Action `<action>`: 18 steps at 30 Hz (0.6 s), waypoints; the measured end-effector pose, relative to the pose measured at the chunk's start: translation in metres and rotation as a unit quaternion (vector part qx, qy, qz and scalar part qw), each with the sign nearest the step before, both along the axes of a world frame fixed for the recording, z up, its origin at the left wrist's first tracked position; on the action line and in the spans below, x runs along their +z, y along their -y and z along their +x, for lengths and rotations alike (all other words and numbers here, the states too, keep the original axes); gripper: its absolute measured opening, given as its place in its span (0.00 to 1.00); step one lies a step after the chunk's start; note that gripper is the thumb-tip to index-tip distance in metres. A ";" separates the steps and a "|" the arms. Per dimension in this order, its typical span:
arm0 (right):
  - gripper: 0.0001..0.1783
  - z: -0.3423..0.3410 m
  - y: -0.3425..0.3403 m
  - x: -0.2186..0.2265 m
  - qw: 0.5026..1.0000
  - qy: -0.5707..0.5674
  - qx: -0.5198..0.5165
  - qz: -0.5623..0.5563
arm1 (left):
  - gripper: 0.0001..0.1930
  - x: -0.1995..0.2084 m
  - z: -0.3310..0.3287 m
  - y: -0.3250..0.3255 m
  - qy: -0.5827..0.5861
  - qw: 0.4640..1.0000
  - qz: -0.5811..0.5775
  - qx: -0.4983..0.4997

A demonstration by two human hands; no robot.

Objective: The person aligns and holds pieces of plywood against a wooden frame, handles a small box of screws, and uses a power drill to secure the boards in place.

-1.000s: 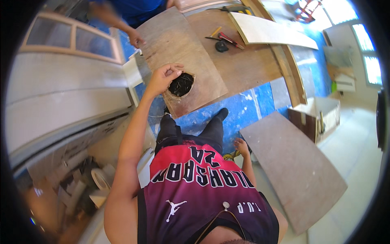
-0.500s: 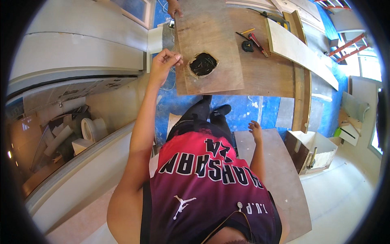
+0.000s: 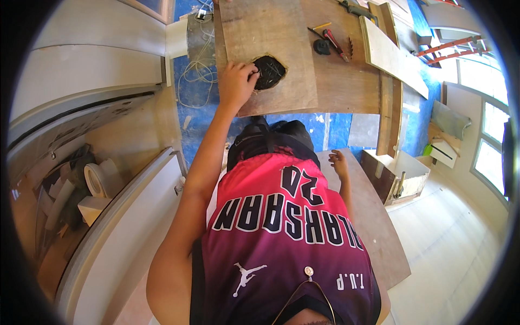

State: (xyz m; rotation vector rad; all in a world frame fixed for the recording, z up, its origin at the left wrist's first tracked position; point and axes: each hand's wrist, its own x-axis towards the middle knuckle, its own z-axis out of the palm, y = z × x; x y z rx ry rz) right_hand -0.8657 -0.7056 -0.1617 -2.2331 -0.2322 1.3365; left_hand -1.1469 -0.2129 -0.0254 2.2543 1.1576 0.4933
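Note:
My left hand [image 3: 238,84] reaches over a plywood sheet [image 3: 290,32] on the work surface. Its fingers are curled together at the left edge of a dark, roundish patch [image 3: 271,73] with a ragged pale rim and thin light slivers in it. I cannot tell whether this patch is a hole or a torn pack, or what my fingertips hold. My right hand [image 3: 338,162] hangs loose beside my hip, its fingers slightly apart and nothing in it. Right of the sheet lie a black tape measure [image 3: 321,47], a red utility knife [image 3: 336,44] and a yellow pencil [image 3: 322,26].
A power tool [image 3: 357,12] and a long pale board [image 3: 392,57] lie toward the right. White cable [image 3: 197,76] loops over blue floor covering to the left. An open wooden box [image 3: 398,176] stands at right, with an orange ladder [image 3: 452,49] beyond.
My left hand has moved from beside the sheet's left edge onto it, to the dark patch. Another person's hand at the sheet's far left corner has almost left the view. My right hand still hangs.

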 end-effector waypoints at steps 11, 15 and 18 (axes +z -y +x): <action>0.24 -0.044 0.024 -0.019 0.999 -0.021 -0.036 0.010 | 0.13 -0.036 0.016 0.000 -0.059 0.988 0.118 -0.079; 0.24 -0.070 0.025 -0.032 0.994 -0.019 -0.099 0.048 | 0.23 -0.038 0.017 -0.003 0.015 0.994 0.051 -0.095; 0.24 -0.087 0.006 -0.029 0.982 -0.021 -0.162 0.099 | 0.47 -0.006 0.023 0.020 -0.024 0.992 0.052 -0.110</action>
